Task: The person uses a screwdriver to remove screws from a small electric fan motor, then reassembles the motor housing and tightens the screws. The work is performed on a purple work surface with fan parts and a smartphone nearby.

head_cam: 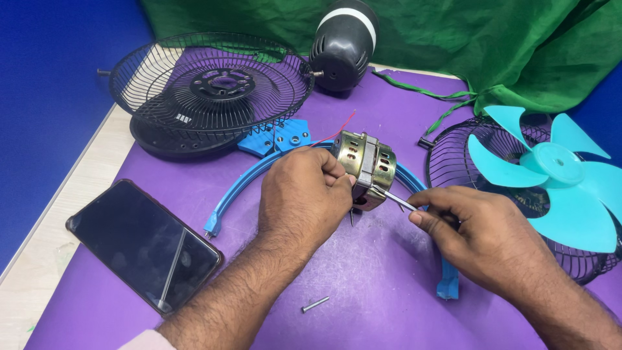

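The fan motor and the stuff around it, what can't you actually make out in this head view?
- Fan motor: its near side is hidden by the left hand.
- Thin metal tool: its handle is buried in the right hand, so its kind is unclear.
- Front grille: largely covered by the teal fan blade and cut off by the right edge.
- Phone: dark screen shows only reflections.

Fan motor (365, 167): brass-toned metal casing, shiny, with punched slots. Thin tool (395, 199) against it: bright polished metal. Loose screw (315, 303): dull grey metal. Wire guard (207, 84): black coated metal, slightly glossy. Blade (557, 175) and curved ring (259, 172): smooth plastic, turquoise and blue. Motor housing (343, 42): glossy black plastic. Phone (142, 246): glossy glass. Table cover (363, 279): matt purple cloth. Backdrop (453, 32): creased green cloth.
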